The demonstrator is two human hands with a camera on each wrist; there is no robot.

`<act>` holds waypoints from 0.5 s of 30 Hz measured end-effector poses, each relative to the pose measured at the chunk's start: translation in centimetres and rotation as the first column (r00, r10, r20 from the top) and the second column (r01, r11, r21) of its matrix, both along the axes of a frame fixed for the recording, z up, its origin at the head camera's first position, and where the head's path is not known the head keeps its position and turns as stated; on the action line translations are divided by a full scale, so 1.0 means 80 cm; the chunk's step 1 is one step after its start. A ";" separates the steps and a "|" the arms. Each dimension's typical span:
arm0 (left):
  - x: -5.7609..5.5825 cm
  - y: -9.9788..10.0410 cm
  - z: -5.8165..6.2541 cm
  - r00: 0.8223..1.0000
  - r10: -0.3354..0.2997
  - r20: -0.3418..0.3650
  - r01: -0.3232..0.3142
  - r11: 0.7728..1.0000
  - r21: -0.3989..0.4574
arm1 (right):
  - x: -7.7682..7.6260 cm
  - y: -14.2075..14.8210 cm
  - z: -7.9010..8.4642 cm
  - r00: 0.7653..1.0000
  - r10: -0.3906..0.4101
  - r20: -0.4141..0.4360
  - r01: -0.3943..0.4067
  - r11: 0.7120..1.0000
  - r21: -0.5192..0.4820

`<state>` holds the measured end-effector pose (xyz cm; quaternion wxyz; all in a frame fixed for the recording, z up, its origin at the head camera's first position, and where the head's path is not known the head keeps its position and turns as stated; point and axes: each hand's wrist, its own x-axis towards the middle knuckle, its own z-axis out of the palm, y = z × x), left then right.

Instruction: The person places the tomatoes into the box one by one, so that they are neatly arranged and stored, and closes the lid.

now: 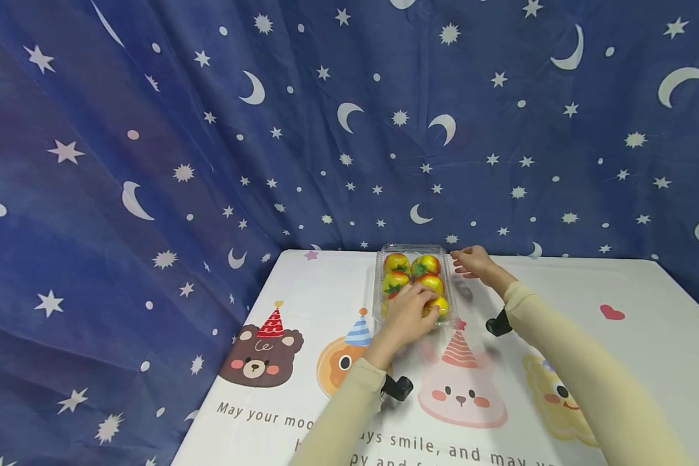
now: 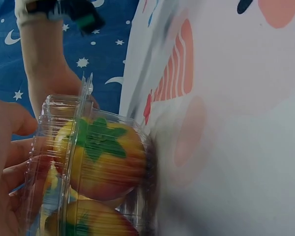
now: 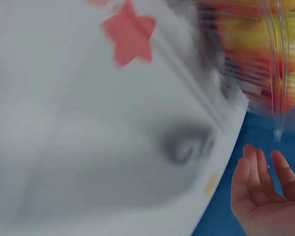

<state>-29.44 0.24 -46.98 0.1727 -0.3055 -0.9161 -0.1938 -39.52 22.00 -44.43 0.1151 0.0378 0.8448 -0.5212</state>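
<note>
A clear ridged plastic box (image 1: 377, 288) lies at the table's back edge and holds several yellow-and-red persimmons (image 1: 426, 265) with green leafy caps. Over the near end of the box rests my left hand (image 1: 408, 314), its fingers spread across the top. In the left wrist view, the fingers of that hand (image 2: 7, 172) lie along the clear plastic, with the persimmons (image 2: 105, 157) behind it. My right hand (image 1: 476, 262) is by the far right corner of the box, fingers loosely extended. The right wrist view shows this hand (image 3: 265, 196) holding nothing, a little apart from the plastic.
A white tablecloth (image 1: 588, 375) printed with cartoon animals and lettering covers the table. Behind it and along the left hangs a blue curtain (image 1: 303, 129) with stars and moons. A dark wrist strap part (image 1: 397, 388) juts from the left wrist, another (image 1: 499, 323) from the right.
</note>
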 end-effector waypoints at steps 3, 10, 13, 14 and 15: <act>-0.004 -0.006 0.001 1.000 -0.012 0.011 0.012 1.000 0.000 | 0.009 0.004 0.008 0.998 0.047 -0.033 -0.044 0.997 0.066; -0.015 -0.024 0.013 0.995 -0.038 0.091 0.040 0.999 -0.019 | 0.020 -0.001 0.022 0.976 0.127 -0.175 -0.095 0.978 0.184; -0.023 -0.033 0.025 0.989 -0.083 0.124 0.084 0.996 -0.007 | 0.022 -0.008 0.027 0.967 0.132 -0.218 -0.083 0.972 0.220; -0.025 -0.036 0.029 0.986 -0.099 0.132 0.100 0.995 0.001 | 0.023 -0.010 0.029 0.965 0.135 -0.226 -0.081 0.969 0.233; -0.028 -0.040 0.033 0.985 -0.111 0.135 0.111 0.994 0.006 | 0.024 -0.012 0.029 0.964 0.135 -0.231 -0.077 0.967 0.243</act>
